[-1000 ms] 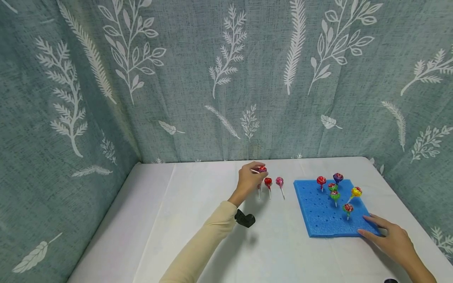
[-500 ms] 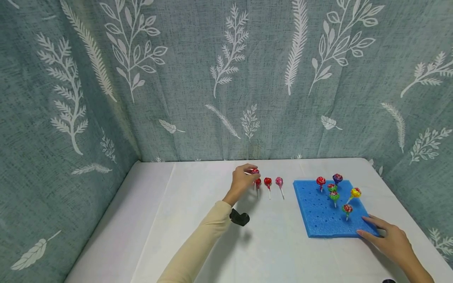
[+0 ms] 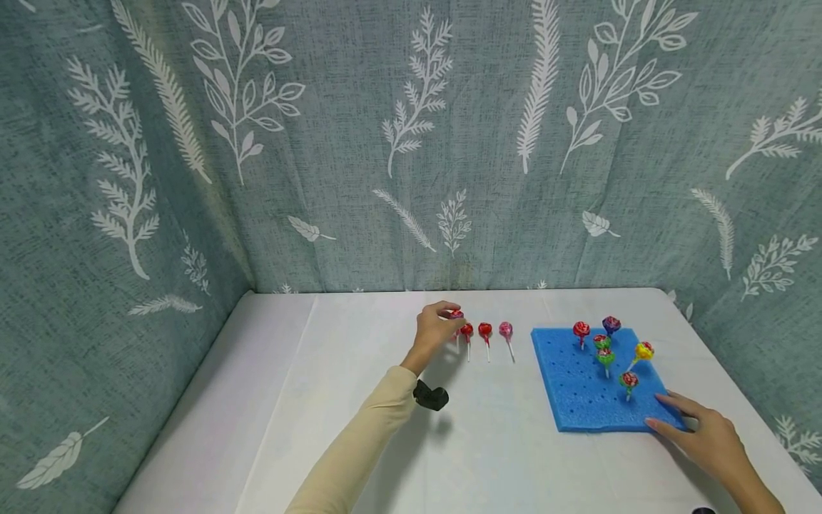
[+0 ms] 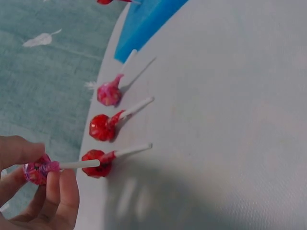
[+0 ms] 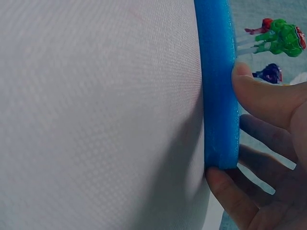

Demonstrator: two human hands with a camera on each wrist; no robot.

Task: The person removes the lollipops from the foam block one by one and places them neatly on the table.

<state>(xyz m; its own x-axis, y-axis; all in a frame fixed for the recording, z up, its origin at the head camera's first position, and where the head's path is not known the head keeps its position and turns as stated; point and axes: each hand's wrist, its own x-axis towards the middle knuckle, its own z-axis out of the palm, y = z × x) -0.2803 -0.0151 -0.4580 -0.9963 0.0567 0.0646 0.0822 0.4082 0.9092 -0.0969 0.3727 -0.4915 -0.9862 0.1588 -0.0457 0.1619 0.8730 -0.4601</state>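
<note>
My left hand (image 3: 433,334) pinches a lollipop (image 4: 39,171) in a pink-purple wrapper by its head, thumb against fingertips. Its white stick points right in the left wrist view, overlapping the nearest red lollipop (image 4: 97,164). Beyond lie another red lollipop (image 4: 102,128) and a pink lollipop (image 4: 110,93), in a row on the white table. At right, my right hand (image 3: 714,441) grips the near right corner of a blue foam board (image 3: 574,403), thumb and fingers on either side of that corner. Several lollipops, among them a yellow one (image 3: 644,350), stand stuck in the board.
Rows of small holes mark the board's left part. A patterned grey-green curtain (image 3: 347,235) hangs behind the table (image 3: 334,400) and along its left side. A black wrist-worn piece (image 3: 430,395) sits by the left sleeve (image 3: 366,442).
My left hand has moved left with the held lollipop, past the leftmost red one of the row, which shows more fully now. The right hand stays at the board's corner.
</note>
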